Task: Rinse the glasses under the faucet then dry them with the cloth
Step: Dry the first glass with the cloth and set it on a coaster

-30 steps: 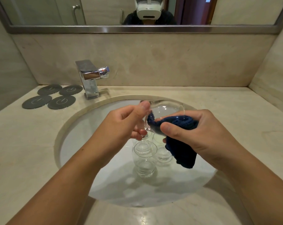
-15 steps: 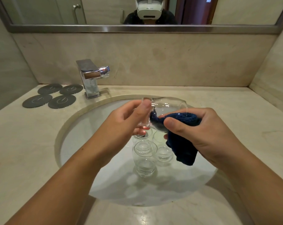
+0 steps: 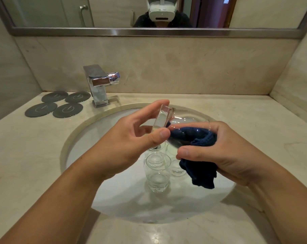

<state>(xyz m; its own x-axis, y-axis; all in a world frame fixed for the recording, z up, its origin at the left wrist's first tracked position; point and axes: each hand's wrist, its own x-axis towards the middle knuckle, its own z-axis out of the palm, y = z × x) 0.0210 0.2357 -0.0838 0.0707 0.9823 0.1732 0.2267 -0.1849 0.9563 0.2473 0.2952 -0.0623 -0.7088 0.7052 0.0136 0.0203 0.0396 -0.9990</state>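
Observation:
A clear glass (image 3: 182, 123) lies on its side above the sink (image 3: 114, 199). My left hand (image 3: 131, 140) pinches its thick base between thumb and fingers. My right hand (image 3: 217, 152) grips a dark blue cloth (image 3: 200, 171); part of the cloth is stuffed inside the glass and the rest hangs below my palm. Under my hands, other clear glasses (image 3: 157, 173) stand upright in the basin, partly hidden by my hands and the cloth. The chrome faucet (image 3: 99, 85) stands at the back left with no water running.
Several dark round coasters (image 3: 56, 105) lie on the marble counter (image 3: 26, 164) left of the faucet. A mirror runs along the wall at the top. Walls close the counter at left, right and back.
The glass has turned in my hands, its base now tilted more toward me. My left thumb has shifted onto the base's lower edge, and my right hand has worked the cloth further inside.

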